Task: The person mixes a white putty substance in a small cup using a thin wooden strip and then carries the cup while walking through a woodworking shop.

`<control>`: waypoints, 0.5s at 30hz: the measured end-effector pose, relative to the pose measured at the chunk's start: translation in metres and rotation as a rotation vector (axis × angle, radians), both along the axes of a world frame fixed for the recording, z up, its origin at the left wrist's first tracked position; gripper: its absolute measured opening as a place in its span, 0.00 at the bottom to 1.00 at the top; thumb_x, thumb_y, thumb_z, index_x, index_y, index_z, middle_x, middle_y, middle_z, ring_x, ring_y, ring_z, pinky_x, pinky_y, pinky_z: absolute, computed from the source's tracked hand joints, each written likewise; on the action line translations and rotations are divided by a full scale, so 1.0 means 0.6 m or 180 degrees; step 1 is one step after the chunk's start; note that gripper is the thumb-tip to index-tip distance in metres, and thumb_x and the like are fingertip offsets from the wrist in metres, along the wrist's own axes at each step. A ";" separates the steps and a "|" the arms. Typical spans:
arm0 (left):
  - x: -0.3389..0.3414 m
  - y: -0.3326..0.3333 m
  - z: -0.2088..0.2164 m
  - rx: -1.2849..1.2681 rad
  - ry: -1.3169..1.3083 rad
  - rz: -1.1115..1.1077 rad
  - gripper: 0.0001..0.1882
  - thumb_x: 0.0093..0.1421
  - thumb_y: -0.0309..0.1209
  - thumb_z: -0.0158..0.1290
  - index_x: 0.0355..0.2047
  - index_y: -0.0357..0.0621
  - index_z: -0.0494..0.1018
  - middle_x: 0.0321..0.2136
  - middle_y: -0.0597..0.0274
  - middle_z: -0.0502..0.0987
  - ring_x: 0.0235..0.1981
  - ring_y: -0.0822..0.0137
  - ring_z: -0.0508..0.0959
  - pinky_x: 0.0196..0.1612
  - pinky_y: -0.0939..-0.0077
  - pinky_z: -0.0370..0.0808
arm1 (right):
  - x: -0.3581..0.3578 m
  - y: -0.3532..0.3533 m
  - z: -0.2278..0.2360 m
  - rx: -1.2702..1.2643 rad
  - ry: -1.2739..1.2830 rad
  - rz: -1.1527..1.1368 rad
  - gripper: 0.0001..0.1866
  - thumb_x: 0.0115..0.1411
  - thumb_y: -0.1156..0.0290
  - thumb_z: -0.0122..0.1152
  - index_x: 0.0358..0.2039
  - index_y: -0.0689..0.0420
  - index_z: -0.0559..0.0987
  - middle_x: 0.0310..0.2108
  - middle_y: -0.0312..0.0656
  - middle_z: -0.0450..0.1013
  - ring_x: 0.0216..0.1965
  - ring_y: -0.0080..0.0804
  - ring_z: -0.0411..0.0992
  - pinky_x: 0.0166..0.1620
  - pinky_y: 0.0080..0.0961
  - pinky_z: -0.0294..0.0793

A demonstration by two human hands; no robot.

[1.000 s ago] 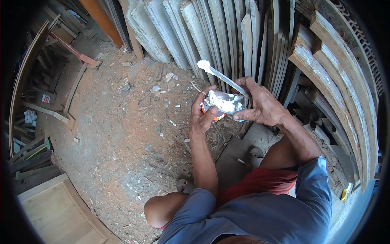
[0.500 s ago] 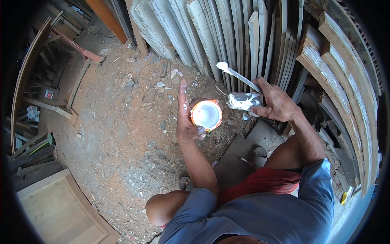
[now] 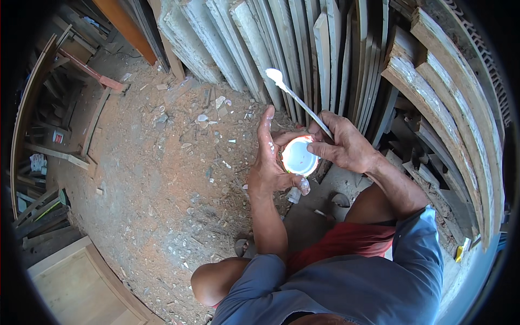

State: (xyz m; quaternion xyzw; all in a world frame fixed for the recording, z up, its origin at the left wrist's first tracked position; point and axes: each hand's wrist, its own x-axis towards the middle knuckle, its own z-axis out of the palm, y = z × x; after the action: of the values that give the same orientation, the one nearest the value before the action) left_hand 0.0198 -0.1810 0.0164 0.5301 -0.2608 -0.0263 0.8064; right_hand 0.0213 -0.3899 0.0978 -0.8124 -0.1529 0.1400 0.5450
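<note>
My left hand (image 3: 265,162) is cupped around a small round tub (image 3: 299,157) with an orange-red rim and a white inside. White smears mark that hand's fingers and thumb. In my right hand (image 3: 342,143) is a thin stick (image 3: 303,105), its far end coated with a blob of white paste and pointing up and left. The right thumb presses at the tub's rim, while the other fingers curl around its far side. Just below the left thumb shows a small greyish-white piece (image 3: 294,195); what holds it, I cannot tell.
Tall boards (image 3: 249,43) lean in a row ahead, and thick curved planks (image 3: 433,103) stand at the right. A wooden panel (image 3: 86,281) lies at the lower left. Sawdust and scraps cover the floor (image 3: 162,179). A wooden frame (image 3: 59,151) stands far left.
My hands have come together; the right one moved left to the tub. The metal rectangular piece smeared white no longer shows in my right hand. The stick remains there.
</note>
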 end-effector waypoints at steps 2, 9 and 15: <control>-0.005 -0.012 0.002 -0.0186 0.0035 -0.0034 0.88 0.28 0.60 0.76 0.73 0.41 0.24 0.55 0.40 0.75 0.60 0.52 0.74 0.63 0.56 0.71 | 0.003 0.000 0.011 0.0220 0.0389 -0.0192 0.15 0.63 0.76 0.67 0.45 0.64 0.71 0.33 0.36 0.71 0.34 0.19 0.70 0.34 0.19 0.71; 0.016 -0.007 -0.002 0.2365 -0.1361 0.1064 0.58 0.35 0.37 0.81 0.67 0.47 0.63 0.54 0.48 0.77 0.56 0.49 0.77 0.57 0.57 0.76 | 0.012 -0.009 0.003 0.0380 -0.0236 -0.0218 0.15 0.64 0.74 0.67 0.45 0.65 0.72 0.32 0.36 0.71 0.32 0.19 0.70 0.31 0.20 0.71; 0.019 0.003 0.014 0.1887 -0.1541 0.2161 0.44 0.33 0.27 0.78 0.55 0.46 0.75 0.54 0.53 0.76 0.55 0.51 0.76 0.57 0.58 0.75 | 0.006 -0.028 0.049 0.0310 -0.0711 -0.0356 0.20 0.66 0.61 0.68 0.46 0.66 0.75 0.30 0.32 0.68 0.28 0.17 0.64 0.32 0.20 0.66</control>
State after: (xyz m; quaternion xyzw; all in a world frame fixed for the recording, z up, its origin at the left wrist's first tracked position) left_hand 0.0310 -0.1789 0.0250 0.7818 -0.2345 0.2879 0.5009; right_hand 0.0251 -0.4064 0.1272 -0.8027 -0.1736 0.0105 0.5704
